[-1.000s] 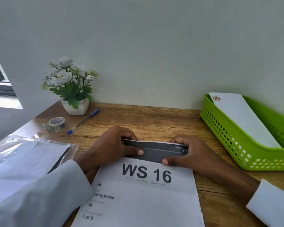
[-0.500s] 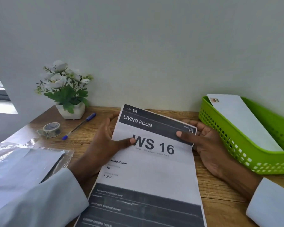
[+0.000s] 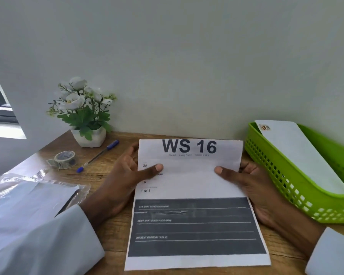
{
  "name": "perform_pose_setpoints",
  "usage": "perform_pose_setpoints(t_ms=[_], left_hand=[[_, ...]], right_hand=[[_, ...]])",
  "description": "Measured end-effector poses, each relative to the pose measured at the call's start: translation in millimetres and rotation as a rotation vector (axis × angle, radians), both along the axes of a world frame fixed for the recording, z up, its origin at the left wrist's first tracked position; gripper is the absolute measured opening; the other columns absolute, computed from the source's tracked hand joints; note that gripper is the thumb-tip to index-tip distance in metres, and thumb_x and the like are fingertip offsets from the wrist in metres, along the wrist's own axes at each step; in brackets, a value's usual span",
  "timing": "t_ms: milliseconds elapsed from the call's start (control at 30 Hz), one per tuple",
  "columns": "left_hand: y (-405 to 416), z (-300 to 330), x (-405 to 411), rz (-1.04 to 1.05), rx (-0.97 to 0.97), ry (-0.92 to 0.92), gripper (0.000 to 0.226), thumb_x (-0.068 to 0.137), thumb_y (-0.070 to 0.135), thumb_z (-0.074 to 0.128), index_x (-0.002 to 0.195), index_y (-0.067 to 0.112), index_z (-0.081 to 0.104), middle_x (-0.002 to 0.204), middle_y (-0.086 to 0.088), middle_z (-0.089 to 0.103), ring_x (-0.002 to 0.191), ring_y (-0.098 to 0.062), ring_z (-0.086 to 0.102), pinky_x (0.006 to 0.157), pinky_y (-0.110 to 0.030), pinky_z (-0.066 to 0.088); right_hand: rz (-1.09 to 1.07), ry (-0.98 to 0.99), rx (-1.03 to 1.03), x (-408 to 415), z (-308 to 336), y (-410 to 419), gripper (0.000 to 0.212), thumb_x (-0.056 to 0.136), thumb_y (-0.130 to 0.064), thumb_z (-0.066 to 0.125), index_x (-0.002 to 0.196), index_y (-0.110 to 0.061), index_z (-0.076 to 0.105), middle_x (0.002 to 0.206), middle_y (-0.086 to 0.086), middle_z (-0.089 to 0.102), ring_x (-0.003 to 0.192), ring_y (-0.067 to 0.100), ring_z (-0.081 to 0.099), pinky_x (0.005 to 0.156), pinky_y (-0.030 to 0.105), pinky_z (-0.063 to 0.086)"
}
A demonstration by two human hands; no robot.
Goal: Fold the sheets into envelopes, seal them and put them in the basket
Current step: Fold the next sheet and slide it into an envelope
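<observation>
Both hands' fingers [image 3: 127, 155] behind sheet [image 3: 189, 183].

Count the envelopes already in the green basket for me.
1. A single white envelope lies slanted in the green basket at the right of the desk, its top end resting over the far rim. More could be hidden beneath it; the basket floor isn't visible.

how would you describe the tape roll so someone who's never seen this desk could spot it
Start at the white flower pot in the wooden desk's far left corner. Just in front of it, left of the blue-capped pen, lies the tape roll. It is the only small clear ring there, with a loose end trailing off.
</observation>
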State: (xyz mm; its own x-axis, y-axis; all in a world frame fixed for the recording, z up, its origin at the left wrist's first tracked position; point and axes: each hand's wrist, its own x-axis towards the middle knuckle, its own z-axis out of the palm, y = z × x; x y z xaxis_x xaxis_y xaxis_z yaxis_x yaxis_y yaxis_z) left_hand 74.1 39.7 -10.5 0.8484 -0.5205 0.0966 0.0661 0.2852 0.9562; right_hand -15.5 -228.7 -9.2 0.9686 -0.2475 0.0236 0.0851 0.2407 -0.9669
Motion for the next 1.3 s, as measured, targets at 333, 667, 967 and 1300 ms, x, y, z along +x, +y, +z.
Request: perform_pose_setpoints(t_ms=[333, 667, 967, 1300], left_hand=[[2.9, -13.2, 8.9, 0.124, -0.039, -0.102, 0.042, 0.072, 0.002, 0.071, 0.11, 0.019, 0.069, 0.107, -0.013, 0.074, 0.097, -0.031, 0.072, 0.071, -0.036, 0.06], [6.0, 0.9, 7.5, 0.15, -0.038, 0.145, 0.033, 0.098, 0.044, 0.046, 0.125, 0.033, 0.061, 0.113, -0.004, 0.074, 0.1, -0.023, 0.072, 0.071, -0.039, 0.06], [-0.8, 3.5, -8.5, 0.019, 0.237, -0.089, 0.031, 0.07, 0.024, 0.076, 0.101, 0.028, 0.077, 0.111, 0.011, 0.072, 0.095, -0.013, 0.071, 0.069, -0.026, 0.058], [0.7, 8.4, -13.1, 0.168, 0.256, -0.104, 0.056, 0.064, 0.019, 0.086, 0.111, 0.047, 0.069, 0.118, 0.01, 0.061, 0.086, -0.018, 0.072, 0.06, -0.027, 0.058]], right_hand=[[0.111, -0.115, -0.012, -0.1, 5.5, 0.7, 0.033, 0.067, -0.011, 0.075, 0.099, -0.009, 0.077, 0.105, 0.018, 0.075, 0.091, 0.033, 0.074, 0.076, 0.044, 0.061], [0.03, -0.079, -0.031, 4.7, 5.1, -8.1, 0.012, 0.062, -0.006, 0.07, 0.067, -0.015, 0.076, 0.091, 0.014, 0.076, 0.072, 0.025, 0.074, 0.055, 0.031, 0.058], [0.029, -0.05, -0.142, 4.4, 6.4, -5.9, 0.031, 0.089, 0.001, 0.056, 0.082, -0.018, 0.08, 0.091, 0.013, 0.078, 0.071, 0.022, 0.072, 0.057, 0.029, 0.056], [0.112, -0.138, -0.191, -0.7, 7.9, -6.0, 0.039, 0.088, -0.033, 0.049, 0.12, -0.028, 0.07, 0.119, 0.005, 0.073, 0.103, 0.022, 0.069, 0.082, 0.043, 0.052]])
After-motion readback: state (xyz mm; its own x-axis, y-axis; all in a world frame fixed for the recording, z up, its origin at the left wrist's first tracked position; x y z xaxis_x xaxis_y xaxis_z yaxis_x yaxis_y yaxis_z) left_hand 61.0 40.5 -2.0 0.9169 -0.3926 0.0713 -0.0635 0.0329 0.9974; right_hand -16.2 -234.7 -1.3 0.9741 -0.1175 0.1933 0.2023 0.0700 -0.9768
